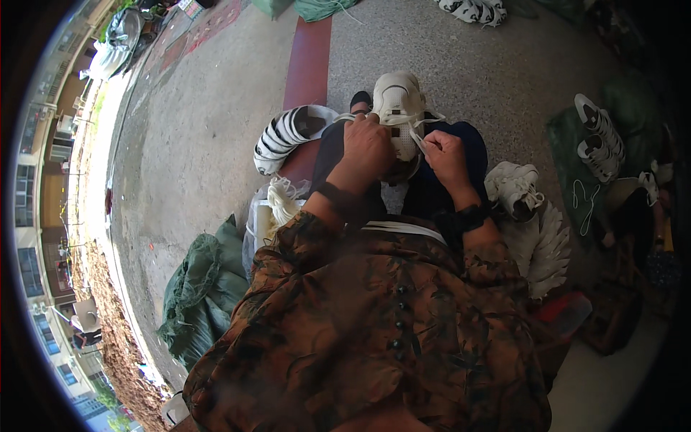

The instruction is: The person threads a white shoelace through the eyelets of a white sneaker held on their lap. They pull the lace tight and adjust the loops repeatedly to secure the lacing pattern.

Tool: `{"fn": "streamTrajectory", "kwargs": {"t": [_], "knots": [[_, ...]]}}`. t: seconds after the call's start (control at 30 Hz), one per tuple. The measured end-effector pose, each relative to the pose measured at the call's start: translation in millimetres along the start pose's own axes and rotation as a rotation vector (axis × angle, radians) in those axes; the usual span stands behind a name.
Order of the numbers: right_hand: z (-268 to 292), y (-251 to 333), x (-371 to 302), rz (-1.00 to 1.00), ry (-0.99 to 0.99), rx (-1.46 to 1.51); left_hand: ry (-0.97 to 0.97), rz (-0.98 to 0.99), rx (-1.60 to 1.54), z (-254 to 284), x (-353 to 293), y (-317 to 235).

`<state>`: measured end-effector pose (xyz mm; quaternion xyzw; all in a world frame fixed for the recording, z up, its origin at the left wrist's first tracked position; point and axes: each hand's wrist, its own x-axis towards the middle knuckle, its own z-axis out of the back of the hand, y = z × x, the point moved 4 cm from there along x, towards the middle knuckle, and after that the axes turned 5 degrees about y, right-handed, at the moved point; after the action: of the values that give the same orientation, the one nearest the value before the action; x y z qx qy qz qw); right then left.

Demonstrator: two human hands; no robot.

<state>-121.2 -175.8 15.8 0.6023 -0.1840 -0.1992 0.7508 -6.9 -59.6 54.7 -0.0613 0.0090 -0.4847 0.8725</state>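
A white sneaker [397, 101] rests on my lap with its toe pointing away from me. My left hand [366, 147] clasps the shoe's near left side, fingers curled over it. My right hand [443, 155] pinches a white shoelace [419, 139] beside the shoe's eyelets. A black band wraps each wrist. My brown patterned shirt fills the lower part of the view.
A row of black-and-white soles [284, 133] lies to my left, above a bundle of white laces [282, 198]. Another white sneaker [515, 187] and white stacked pieces [548, 248] lie on my right. Two more shoes [597, 140] rest on green cloth. A green sack [201, 288] is at lower left.
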Motion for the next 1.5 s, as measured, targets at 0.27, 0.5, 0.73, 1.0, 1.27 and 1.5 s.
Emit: {"fn": "streamTrajectory", "kwargs": {"t": [0.27,0.5,0.73,1.0,1.27,1.5], "knots": [[0.8,0.9,-0.4,0.032,0.014,-0.017,-0.189,-0.186,-0.321,-25.9,2.5,22.7],[1.2,-2.9,-1.1,-0.004,0.058,0.17,-0.345,-0.172,-0.698,-30.5,-4.6,31.6],[1.8,-2.7,-1.5,-0.009,0.061,0.129,-0.133,-0.14,-0.061,-19.6,6.5,10.8],[2.2,-1.9,-1.0,0.015,0.066,0.158,-0.11,-0.014,-1.215,-47.8,4.9,35.7],[1.2,-5.9,2.1,0.008,0.058,0.156,-0.162,-0.066,-0.758,-36.2,9.1,32.4],[0.7,-12.4,1.2,-0.003,0.061,0.176,-0.319,-0.047,-0.422,-36.2,-0.7,19.5]]}}
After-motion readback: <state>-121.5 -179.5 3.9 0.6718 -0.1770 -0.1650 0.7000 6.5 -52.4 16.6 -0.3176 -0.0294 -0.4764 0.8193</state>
